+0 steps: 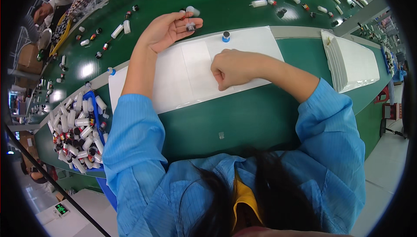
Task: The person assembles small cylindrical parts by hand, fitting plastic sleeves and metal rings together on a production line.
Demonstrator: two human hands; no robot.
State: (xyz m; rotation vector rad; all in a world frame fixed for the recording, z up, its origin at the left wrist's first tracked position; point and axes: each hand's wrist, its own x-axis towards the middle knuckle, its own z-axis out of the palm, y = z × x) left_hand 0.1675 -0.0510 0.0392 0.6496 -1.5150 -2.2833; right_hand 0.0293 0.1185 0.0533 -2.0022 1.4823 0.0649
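Observation:
My left hand (167, 32) is raised past the far edge of the white sheet (169, 85), palm up with its fingers curled. Thumb and index finger pinch a small part by a translucent white cylinder (193, 10). A dark round cap (190, 27) shows at the same fingers, seemingly joined to the cylinder by a thin wire. My right hand (236, 67) is closed in a fist over the sheet's right half; whatever may be inside it is hidden. Just beyond this fist a small blue-and-black piece (226, 37) stands upright on the sheet.
A blue bin (96, 120) heaped with white cylinders and red-and-black pieces stands at left. More such parts lie scattered on the green surface (208, 2) beyond. Another blue piece (111, 70) sits at the sheet's left corner. Stacked white packs (349, 61) lie at right.

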